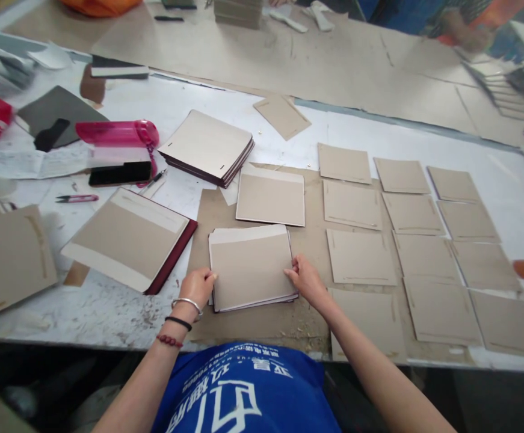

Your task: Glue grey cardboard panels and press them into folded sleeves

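Observation:
In front of me lies a small, slightly uneven stack of beige panels (250, 270) with pale top strips and dark edges. My left hand (200, 285) pinches the left edge of the top panel, its fingers closed. At the right edge, my right hand (305, 278) is closed on the same panel between thumb and fingers. Just behind sits another beige panel (271, 195) with a white border. A taller stack of dark-edged panels (207, 144) stands further back, with two short marks on its top. To the left rests a stack with maroon edges (126, 237).
Rows of beige cards (361, 257) with brownish strips along their edges cover the right side. At left lie a black phone (121, 173), a pink case (112, 132), thread snips (77, 198) and a large board stack (11, 258). Another person's arm (462, 33) shows across the table.

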Motion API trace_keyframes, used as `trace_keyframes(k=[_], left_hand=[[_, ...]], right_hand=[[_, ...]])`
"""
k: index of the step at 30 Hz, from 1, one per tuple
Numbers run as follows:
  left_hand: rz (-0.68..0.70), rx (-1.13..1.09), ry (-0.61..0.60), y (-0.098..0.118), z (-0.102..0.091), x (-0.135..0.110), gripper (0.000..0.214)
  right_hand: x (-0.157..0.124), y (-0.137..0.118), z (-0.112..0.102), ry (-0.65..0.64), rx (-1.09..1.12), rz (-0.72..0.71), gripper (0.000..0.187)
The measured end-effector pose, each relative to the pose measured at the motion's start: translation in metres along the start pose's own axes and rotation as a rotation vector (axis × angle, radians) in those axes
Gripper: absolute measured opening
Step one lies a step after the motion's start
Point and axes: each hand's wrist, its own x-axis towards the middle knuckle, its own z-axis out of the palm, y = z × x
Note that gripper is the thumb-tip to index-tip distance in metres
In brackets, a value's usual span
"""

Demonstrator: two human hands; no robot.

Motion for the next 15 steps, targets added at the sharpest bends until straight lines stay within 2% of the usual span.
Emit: trace_keyframes(k=[15], left_hand=[[-0.037,0.005,-0.011,0.0014,-0.0011,-0.0032,0.022]], right_hand=[[0.0,0.0015,0.0017,-0.001,-0.052,-0.017,0.019]])
